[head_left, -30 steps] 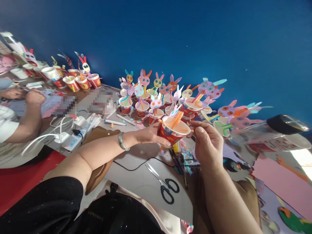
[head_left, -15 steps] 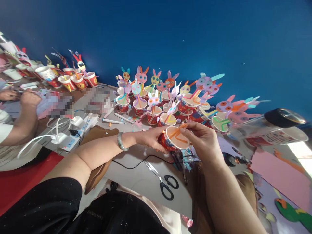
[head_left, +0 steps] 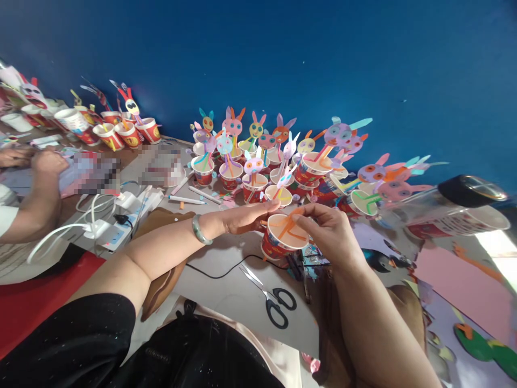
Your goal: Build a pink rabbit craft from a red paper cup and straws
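Observation:
A red paper cup (head_left: pixel 274 247) is in front of me, with folded orange paper strips (head_left: pixel 291 231) inside it and small orange bits sticking out from its side and base. My right hand (head_left: pixel 333 231) pinches the top of an orange strip at the cup's far right rim. Behind the cup's left side, my left hand (head_left: pixel 250 216) is stretched out with its fingers straight; some fingertips are hidden, and I cannot tell whether they touch the cup. Black-handled scissors (head_left: pixel 271 296) lie partly spread on the table nearer to me.
Several cups with paper animal heads (head_left: pixel 254 167) crowd against the blue wall. A clear bottle (head_left: pixel 428 202) with a black lid is at right, near pink paper (head_left: pixel 464 285). At left are a power strip (head_left: pixel 121 221) with white cables and another person's hand (head_left: pixel 50 161). Markers (head_left: pixel 188 200) lie behind my left hand.
My left hand has let go of the cup's side, and its fingers have straightened. The cup has moved slightly toward me and left, together with my right hand.

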